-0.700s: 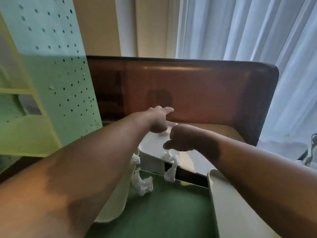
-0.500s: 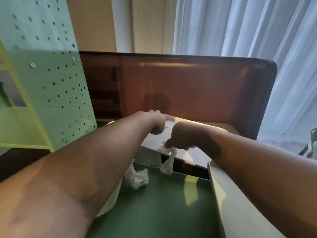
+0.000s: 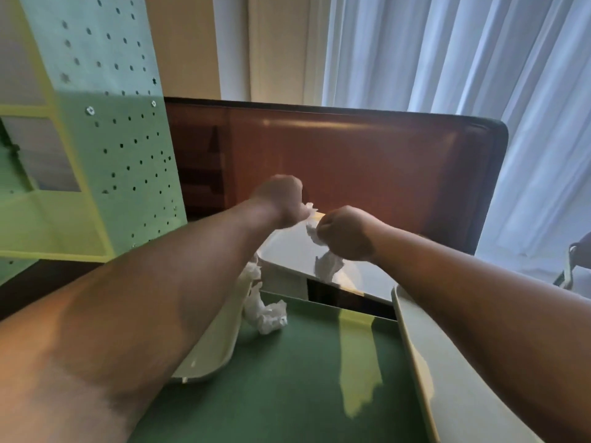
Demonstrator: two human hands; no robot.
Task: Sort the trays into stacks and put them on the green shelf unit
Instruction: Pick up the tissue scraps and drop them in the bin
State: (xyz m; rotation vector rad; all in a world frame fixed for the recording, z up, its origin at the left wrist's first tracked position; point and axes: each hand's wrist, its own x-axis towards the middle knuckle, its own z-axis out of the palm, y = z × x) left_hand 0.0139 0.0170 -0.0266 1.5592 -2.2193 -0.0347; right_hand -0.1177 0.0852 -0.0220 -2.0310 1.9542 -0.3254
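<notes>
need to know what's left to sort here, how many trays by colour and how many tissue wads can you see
cream trays: 3, far one, left one, right one
green tray: 1
brown tray: 1, upright at the back
tissue wads: 3, on the green tray, in the right hand, at the left hand
total: 8

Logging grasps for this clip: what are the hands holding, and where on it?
Both hands, left and right, are closed on crumpled white tissue above the pale tray; the exact grip is hidden.
</notes>
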